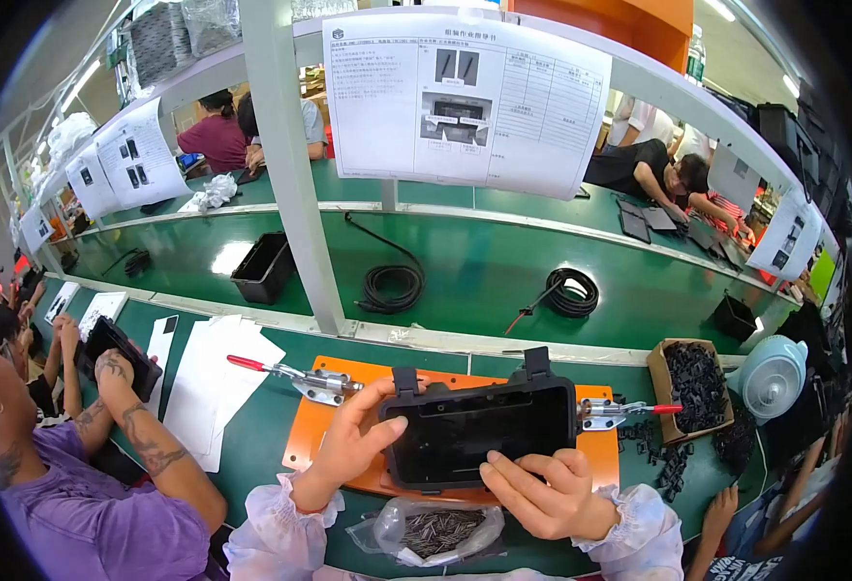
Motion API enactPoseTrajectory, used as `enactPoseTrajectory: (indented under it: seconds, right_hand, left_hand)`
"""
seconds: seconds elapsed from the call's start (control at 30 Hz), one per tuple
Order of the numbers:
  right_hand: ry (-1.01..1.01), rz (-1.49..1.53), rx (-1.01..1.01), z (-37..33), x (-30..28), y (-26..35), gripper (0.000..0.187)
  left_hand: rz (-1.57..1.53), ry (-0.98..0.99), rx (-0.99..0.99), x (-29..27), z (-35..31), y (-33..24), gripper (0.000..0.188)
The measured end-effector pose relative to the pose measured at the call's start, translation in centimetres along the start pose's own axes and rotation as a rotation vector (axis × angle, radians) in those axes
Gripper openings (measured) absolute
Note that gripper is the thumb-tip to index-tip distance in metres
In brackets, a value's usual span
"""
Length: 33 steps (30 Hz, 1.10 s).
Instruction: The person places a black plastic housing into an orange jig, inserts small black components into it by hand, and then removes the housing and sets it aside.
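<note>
Right by the table's (256, 438) near edge, over the orange plate (311, 426), the black case (484, 426) is gripped at its left side by the left hand (350, 443), thumb and forefinger parted at the rim. Its lower front is touched by bunched fingers of the right hand (547, 492); whether anything is pinched there cannot be told. Beyond the far edge, a printed sheet (508, 116) is hung, covered in small text and photos. A dark, glossy front is shown by the case, topped by 2 tabs (537, 362).

The black case (484, 431) partly hides the orange plate (597, 472); the lower edge crops both sleeves (276, 533).
</note>
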State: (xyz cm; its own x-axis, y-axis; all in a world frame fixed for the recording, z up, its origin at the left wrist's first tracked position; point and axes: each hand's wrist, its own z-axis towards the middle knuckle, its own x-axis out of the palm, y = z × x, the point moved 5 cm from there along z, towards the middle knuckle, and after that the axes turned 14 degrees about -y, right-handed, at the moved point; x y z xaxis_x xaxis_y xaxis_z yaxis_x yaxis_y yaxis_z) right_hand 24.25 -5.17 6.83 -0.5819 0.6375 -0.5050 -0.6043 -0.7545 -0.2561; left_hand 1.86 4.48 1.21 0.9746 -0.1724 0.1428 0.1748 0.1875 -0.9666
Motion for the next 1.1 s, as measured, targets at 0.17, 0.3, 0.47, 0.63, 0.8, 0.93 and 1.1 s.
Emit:
enactPoseTrajectory:
  seconds: [0.17, 0.3, 0.47, 0.63, 0.8, 0.93, 1.1]
  right_hand:
    - [0.004, -0.023, -0.072, 0.7, 0.4, 0.5, 0.032]
    - [0.035, -0.005, -0.068, 0.8, 0.5, 0.5, 0.034]
    - [0.038, 0.005, -0.050, 0.6, 0.8, 0.4, 0.035]
    - [0.036, 0.006, -0.036, 0.3, 0.9, 0.4, 0.036]
    - [0.029, 0.025, -0.011, 0.2, 0.8, 0.0, 0.035]
    - [0.013, 0.108, 0.087, -0.6, 1.5, -1.0, 0.035]
    - [0.024, 0.143, 0.167, -1.5, 1.9, -1.8, 0.037]
  left_hand:
    - [-0.132, 0.016, -0.005, -0.7, 0.3, 0.3, 0.046]
    - [-0.160, 0.009, -0.031, -0.8, 0.3, 0.5, 0.046]
    - [-0.162, -0.009, -0.034, -1.0, 0.2, 0.7, 0.047]
    - [-0.172, -0.008, -0.060, -0.7, 0.2, 0.9, 0.046]
    - [-0.182, -0.021, -0.053, -0.8, -0.1, 0.7, 0.044]
    - [0.078, -0.092, 0.102, -0.4, -1.3, -1.1, 0.045]
    - [0.529, -0.109, 0.491, 1.4, -2.9, -5.9, 0.052]
